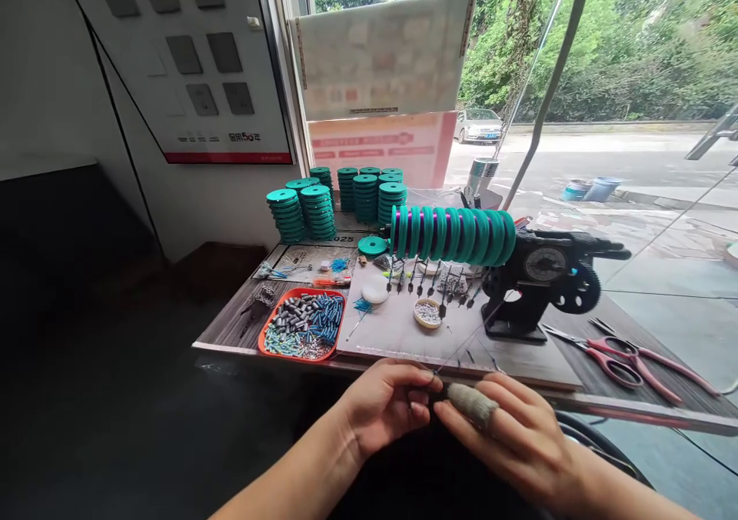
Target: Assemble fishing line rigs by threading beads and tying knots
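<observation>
My left hand [392,403] is closed in a pinch at the table's front edge, on something too small to make out near a thin line. Close beside it on the right, my right hand [513,435] has its fingers pressed together. A grey-green wrapping [473,406] covers one of its fingers, and whatever its fingertips hold is hidden. Above both hands, a black winding device [542,274] carries a row of teal spools [453,235]. Thin strands with small dark pieces hang below the spools. A small round dish of silvery beads [428,314] sits on the board behind my hands.
An orange tray [303,324] of small metal and blue parts stands at the left. Stacked teal spools [366,197] rise at the back. Scissors [611,358] and pink-handled pliers [663,366] lie at the right. A lamp arm [547,97] stands behind the device.
</observation>
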Demonstrator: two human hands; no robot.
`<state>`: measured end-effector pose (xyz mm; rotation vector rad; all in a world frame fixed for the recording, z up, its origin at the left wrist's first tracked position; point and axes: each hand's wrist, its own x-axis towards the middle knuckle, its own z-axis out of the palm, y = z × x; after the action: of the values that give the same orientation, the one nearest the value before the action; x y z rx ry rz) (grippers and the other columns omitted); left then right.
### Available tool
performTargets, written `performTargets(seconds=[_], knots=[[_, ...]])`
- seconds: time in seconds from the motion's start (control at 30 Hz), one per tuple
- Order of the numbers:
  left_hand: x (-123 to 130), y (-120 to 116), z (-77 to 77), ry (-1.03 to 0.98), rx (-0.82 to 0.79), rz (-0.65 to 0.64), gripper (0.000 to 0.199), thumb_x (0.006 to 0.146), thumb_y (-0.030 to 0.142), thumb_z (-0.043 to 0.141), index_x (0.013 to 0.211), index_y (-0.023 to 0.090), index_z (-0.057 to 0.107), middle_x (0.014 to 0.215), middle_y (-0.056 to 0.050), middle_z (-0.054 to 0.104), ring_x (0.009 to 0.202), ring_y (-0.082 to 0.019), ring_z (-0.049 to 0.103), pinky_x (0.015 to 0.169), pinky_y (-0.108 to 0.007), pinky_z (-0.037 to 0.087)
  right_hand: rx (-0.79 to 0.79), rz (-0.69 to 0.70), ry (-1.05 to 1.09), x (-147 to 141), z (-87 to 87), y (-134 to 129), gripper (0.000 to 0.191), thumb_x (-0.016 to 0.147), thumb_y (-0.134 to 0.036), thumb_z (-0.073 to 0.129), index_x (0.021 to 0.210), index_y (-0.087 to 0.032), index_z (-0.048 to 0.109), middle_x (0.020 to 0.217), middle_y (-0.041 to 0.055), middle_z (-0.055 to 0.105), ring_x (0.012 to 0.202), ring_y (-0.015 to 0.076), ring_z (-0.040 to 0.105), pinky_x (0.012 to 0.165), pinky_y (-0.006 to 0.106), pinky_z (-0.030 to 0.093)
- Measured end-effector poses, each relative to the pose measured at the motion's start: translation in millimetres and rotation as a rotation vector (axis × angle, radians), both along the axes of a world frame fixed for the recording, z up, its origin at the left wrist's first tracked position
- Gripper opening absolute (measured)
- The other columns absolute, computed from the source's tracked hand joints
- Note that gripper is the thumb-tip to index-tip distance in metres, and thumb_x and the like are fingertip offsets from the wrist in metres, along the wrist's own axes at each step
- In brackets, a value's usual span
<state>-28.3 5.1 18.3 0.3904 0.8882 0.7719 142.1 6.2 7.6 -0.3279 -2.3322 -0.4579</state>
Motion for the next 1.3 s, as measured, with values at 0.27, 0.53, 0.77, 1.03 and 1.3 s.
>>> performTargets(seconds=[0.27, 0.53, 0.77, 1.03, 1.3], knots=[[3, -2, -0.2, 0.167, 0.188, -0.008, 0.006, 0.053, 0.016, 0.065, 0.054, 0.013, 0.061, 0.055, 0.003, 0.047, 0.050, -0.006, 0.039, 0.046, -0.018, 0.028, -0.429, -0.120, 0.258, -4, -16.0, -7, 0.021, 0.090, -0.016, 0.046, 0.079, -0.017, 0.064, 0.061, 0.0012, 0.061, 0.054, 0.0133, 0.056, 0.054, 0.025, 0.045], [1, -13, -16.1, 1.005, 1.141, 0.062, 0.015, 0.072, 0.005, 0.056, 0.065, 0.016, 0.066, 0.077, -0.004, 0.054, 0.071, -0.015, 0.051, 0.064, -0.025, 0.040, -0.940, -0.115, 0.168, -13, -4.1, -36, 0.027, 0.085, -0.022, 0.044, 0.063, -0.019, 0.060, 0.057, 0.0001, 0.052, 0.050, 0.0104, 0.048, 0.045, 0.019, 0.036], [0, -19, -41.2, 1.441, 1.555, 0.389, 0.021, 0.081, 0.006, 0.049, 0.083, 0.016, 0.067, 0.085, -0.011, 0.061, 0.081, -0.021, 0.059, 0.075, -0.029, 0.047, -1.399, 0.018, 0.223, -49, 82.4, 53, 0.016, 0.075, -0.028, 0.057, 0.067, -0.014, 0.061, 0.054, -0.0020, 0.052, 0.045, 0.0080, 0.041, 0.043, 0.020, 0.033], [0, -14, -17.0, 0.902, 0.819, 0.166, 0.011, 0.075, 0.022, 0.062, 0.067, 0.017, 0.068, 0.076, -0.003, 0.055, 0.063, -0.014, 0.050, 0.060, -0.025, 0.039, -0.896, -0.308, 0.267, -4, 33.3, 11, 0.017, 0.082, -0.030, 0.053, 0.074, -0.019, 0.063, 0.060, -0.0004, 0.058, 0.048, 0.0119, 0.049, 0.046, 0.023, 0.037], [6, -15, -16.6, 0.802, 0.700, 0.083, 0.009, 0.071, 0.019, 0.063, 0.063, 0.016, 0.067, 0.062, 0.001, 0.048, 0.059, -0.013, 0.043, 0.056, -0.025, 0.033, -0.489, -0.358, 0.250, -16, -32.2, -29, 0.032, 0.092, -0.016, 0.034, 0.073, -0.017, 0.060, 0.054, 0.0001, 0.058, 0.042, 0.0124, 0.053, 0.044, 0.022, 0.038]])
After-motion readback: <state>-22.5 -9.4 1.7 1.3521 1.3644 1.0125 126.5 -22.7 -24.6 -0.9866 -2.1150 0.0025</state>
